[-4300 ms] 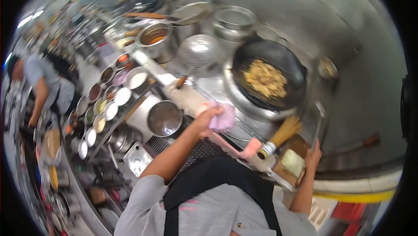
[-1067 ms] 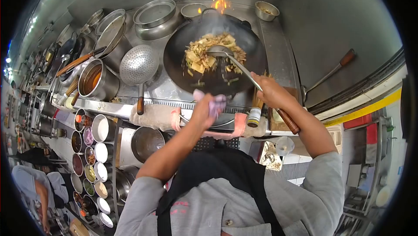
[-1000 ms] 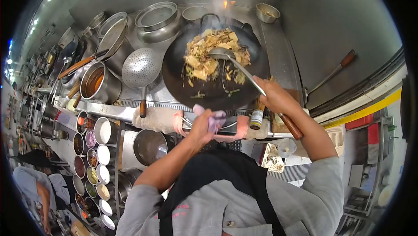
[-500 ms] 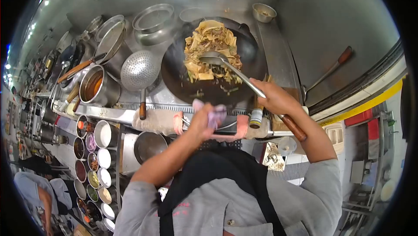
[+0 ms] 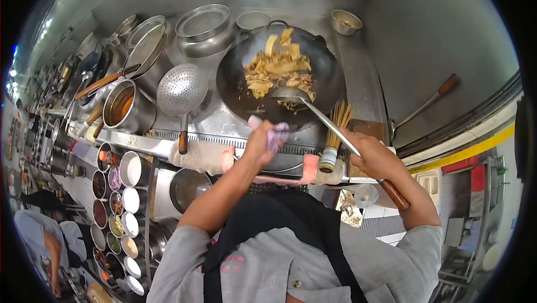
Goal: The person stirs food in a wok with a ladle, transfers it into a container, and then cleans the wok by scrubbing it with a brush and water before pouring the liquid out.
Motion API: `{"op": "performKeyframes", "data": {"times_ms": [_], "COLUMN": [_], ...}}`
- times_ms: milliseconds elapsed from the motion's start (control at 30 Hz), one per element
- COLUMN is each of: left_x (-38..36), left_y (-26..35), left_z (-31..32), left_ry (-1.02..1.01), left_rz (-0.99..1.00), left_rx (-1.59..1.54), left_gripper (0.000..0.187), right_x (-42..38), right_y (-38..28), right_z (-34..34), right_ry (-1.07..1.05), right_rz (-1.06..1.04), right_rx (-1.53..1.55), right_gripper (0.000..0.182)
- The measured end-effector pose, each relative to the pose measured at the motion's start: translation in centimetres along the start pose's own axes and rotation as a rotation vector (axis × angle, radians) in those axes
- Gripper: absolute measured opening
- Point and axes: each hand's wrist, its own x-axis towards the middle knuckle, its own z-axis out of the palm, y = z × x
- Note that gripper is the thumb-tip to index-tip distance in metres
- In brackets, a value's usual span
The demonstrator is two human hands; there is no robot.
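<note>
My left hand (image 5: 259, 145) is closed on a purple cloth (image 5: 277, 136) at the near edge of the black wok (image 5: 230, 87); the wok's near handle is hidden there. Wide flat noodles (image 5: 277, 63) with browned pieces fill the middle of the wok, some blurred and lifted at the far side. My right hand (image 5: 366, 152) grips a long metal ladle (image 5: 327, 123) with a wooden end. Its bowl sits inside the wok, at the near right of the noodles.
A perforated strainer (image 5: 182, 89), a pot of reddish-brown liquid (image 5: 131, 111) and a lidded pot (image 5: 204, 26) stand left of the wok. To its right are a bamboo brush (image 5: 340, 121) and a small metal bowl (image 5: 345, 21). Several ingredient tubs (image 5: 131, 199) line the lower left.
The noodles have shifted and some now rise at the far side. The ladle's bowl has come off the noodles toward the near right, and my right hand has moved right and down.
</note>
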Motion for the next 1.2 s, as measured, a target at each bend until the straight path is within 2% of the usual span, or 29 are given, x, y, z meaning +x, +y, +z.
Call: {"op": "performKeyframes", "data": {"times_ms": [33, 133, 267, 367, 467, 567, 600, 700, 767, 867, 967, 1067, 1167, 1200], "left_x": [1.8, 6.1, 7.5, 8.9, 8.6, 8.8, 8.7, 8.2, 7.9, 8.6, 8.8, 8.2, 7.9, 8.4], "left_y": [0.8, 1.3, 1.5, 1.1, 1.4, 1.2, 1.3, 1.2, 1.4, 1.1, 0.8, 1.0, 1.2, 1.0], "left_z": [0.2, 0.3, 0.2, -0.6, -0.5, -0.7, -0.5, -0.4, 0.1, -0.7, -0.9, -0.1, -0.1, -0.6], "left_ry": [-0.010, 0.024, -0.027, -0.032, -0.048, -0.012, -0.015, -0.002, 0.025, -0.011, -0.036, 0.034, 0.043, 0.039], "left_rz": [0.007, -0.013, 0.016, 0.038, 0.010, 0.013, 0.013, 0.018, 0.042, 0.016, 0.072, 0.074, 0.086, 0.074], "left_rx": [-0.007, -0.052, -0.009, 0.027, 0.016, 0.031, 0.035, 0.045, 0.043, 0.034, 0.059, 0.080, 0.096, 0.098], "left_gripper": [0.024, 0.020, 0.022, 0.021, 0.021, 0.027, 0.027, 0.024, 0.018, 0.026, 0.026, 0.024, 0.021, 0.020], "right_x": [-0.3, 3.3, 7.3, 10.6, 13.1, 14.4, 14.8, 17.3, 18.9, 22.5, 25.4, 26.1, 24.8, 22.7], "right_y": [0.0, 3.8, 7.0, 10.9, 8.7, 9.7, 10.3, 12.2, 12.7, 13.9, 12.5, 11.0, 14.8, 12.5], "right_z": [-0.1, 2.2, 3.7, 6.6, 7.4, 6.9, 6.2, 5.1, 3.9, 4.1, 4.6, 4.2, 5.2, 3.3], "right_ry": [-0.024, 0.086, 0.305, 0.485, 0.322, 0.292, 0.293, 0.421, 0.405, 0.374, 0.269, -0.024, 0.228, 0.088], "right_rz": [0.039, 0.078, 0.232, 0.246, 0.470, 0.329, 0.340, 0.281, 0.332, 0.324, 0.286, 0.093, -0.464, -0.259], "right_rx": [-0.022, 0.044, 0.153, 0.088, 0.648, 1.089, 1.149, 0.938, 0.860, 0.812, 0.865, 0.603, -0.047, -0.095], "right_gripper": [0.068, 0.064, 0.061, 0.062, 0.064, 0.069, 0.071, 0.073, 0.073, 0.071, 0.072, 0.074, 0.073, 0.071]}}
